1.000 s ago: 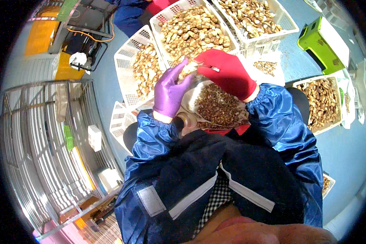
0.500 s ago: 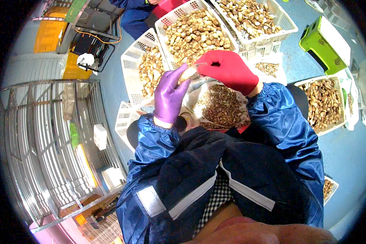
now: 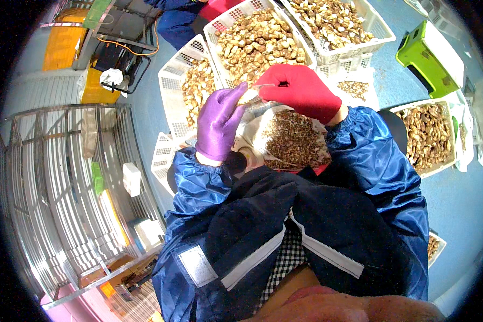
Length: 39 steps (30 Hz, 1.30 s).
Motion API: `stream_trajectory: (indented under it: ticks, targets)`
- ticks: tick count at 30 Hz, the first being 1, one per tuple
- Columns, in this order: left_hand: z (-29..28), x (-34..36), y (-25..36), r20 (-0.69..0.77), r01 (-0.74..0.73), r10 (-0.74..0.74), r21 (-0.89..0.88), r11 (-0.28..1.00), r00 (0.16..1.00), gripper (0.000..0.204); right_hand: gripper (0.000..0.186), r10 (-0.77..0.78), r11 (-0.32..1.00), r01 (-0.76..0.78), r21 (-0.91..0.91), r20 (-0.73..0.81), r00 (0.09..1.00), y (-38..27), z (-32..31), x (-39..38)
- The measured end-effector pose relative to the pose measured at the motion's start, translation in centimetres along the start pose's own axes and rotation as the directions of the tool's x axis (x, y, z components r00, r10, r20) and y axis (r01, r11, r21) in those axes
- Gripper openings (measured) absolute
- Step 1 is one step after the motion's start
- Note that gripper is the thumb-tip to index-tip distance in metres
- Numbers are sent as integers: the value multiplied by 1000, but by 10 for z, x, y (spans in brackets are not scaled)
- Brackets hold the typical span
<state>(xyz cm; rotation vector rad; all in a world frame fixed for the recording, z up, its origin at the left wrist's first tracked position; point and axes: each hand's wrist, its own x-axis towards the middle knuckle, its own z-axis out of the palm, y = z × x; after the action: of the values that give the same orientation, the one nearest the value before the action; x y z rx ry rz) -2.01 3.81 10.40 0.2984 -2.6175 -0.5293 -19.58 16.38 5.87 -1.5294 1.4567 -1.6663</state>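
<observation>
My left hand [image 3: 218, 121], in a purple glove, pinches a pale mushroom [image 3: 250, 97] between thumb and fingers. My right hand [image 3: 300, 92], in a red glove, is closed around a small thin blade [image 3: 265, 86], whose tip is at the mushroom. Below both hands, a white bag or cloth-lined container [image 3: 260, 129] holds a heap of small dark trimmings [image 3: 295, 138]. Just beyond are white perforated baskets of brown and cream mushrooms, one in the middle [image 3: 257, 45] and one at the left [image 3: 197, 88].
Another mushroom basket [image 3: 333, 24] stands at upper right, with trimmings on white material [image 3: 352, 88] below it. A further basket [image 3: 426, 134] and a green stool [image 3: 429, 61] are at right. Metal racks [image 3: 72, 198] line the left. A person in dark blue [image 3: 177, 24] is at the top.
My left hand has shifted slightly left since half a second ago, its fingers still at the mushroom. My right hand has moved a little up with the blade.
</observation>
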Motion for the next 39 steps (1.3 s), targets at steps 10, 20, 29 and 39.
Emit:
stream_trajectory:
  ticks: [10, 20, 29, 39]
  targets:
    - [-19, 9, -10, 77, -208, 200, 113, 972, 977, 48, 21, 233, 940, -263, 219, 150, 961, -1, 2, 8]
    - [-15, -3, -13, 11, -6, 8, -152, 988, 1000, 45, 21, 323, 696, -437, 570, 296, 899, -9, 4, 10]
    - [-3, -9, -9, 128, 302, -273, -444, 844, 953, 46, 23, -323, 916, 308, -257, -14, 946, -4, 14, 6]
    - [-2, -7, 2, 227, 449, -399, -611, 652, 889, 40, 18, -307, 919, 273, -284, -85, 948, 0, 17, 6]
